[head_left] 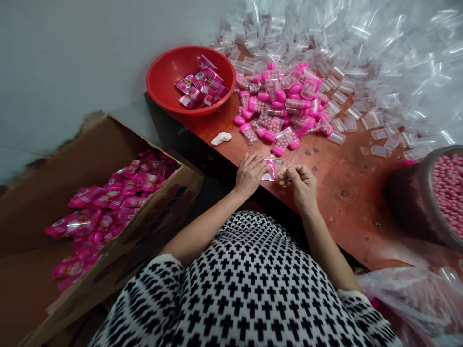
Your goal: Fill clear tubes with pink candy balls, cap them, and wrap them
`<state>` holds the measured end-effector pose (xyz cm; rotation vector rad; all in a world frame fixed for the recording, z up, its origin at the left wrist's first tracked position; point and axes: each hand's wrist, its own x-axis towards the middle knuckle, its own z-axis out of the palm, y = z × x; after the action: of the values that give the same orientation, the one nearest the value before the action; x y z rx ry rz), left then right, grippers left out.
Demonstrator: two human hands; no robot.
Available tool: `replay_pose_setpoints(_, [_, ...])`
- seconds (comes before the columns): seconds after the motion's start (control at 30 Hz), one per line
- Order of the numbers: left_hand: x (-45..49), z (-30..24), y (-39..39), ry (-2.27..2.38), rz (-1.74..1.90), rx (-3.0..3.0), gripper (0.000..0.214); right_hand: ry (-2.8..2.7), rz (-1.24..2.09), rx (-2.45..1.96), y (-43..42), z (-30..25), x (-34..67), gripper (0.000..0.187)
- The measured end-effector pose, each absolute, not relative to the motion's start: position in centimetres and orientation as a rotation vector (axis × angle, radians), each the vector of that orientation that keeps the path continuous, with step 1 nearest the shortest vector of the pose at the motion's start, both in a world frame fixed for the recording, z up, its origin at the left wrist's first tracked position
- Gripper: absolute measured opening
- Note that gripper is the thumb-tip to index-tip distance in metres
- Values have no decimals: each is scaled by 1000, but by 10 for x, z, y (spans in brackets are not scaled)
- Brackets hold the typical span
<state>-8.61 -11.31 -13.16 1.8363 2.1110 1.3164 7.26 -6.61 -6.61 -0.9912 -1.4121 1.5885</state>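
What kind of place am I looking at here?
Probably a small hand-packing workshop, perhaps for candy: pink-capped containers filled with pink balls are piled on the worktable, loose clear plastic containers are heaped behind them, and a cardboard box beside it holds many pink packets.

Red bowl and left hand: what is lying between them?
The head view shows a white lump on the table, between the red bowl and the left hand.
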Motion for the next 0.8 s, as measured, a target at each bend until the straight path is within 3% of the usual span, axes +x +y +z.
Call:
replay_pose_setpoints(0.1, [-88, -131, -114, 2101, 1297, 1836, 29, -1432, 1574, -1009, -69, -66, 74, 33])
replay_pose_setpoints(0.3, [-86, -133, -112, 2102, 1372, 1820, 14, -1474, 1570, -1018, -69, -66, 69, 34])
replay_pose_setpoints(0.6, [-88, -136, -112, 1973, 1663, 1842, 21, -1555, 1321, -1081, -65, -76, 53, 33])
replay_pose_setpoints(0.73, [-91, -115, -120, 1823, 1720, 1759, 23, -1425, 1566, -998, -58, -70, 41, 41])
replay_pose_setpoints(0.8, [-93, -104, -127, 1794, 1714, 1482, 35, -1368, 1639, -965, -56, -66, 36, 40])
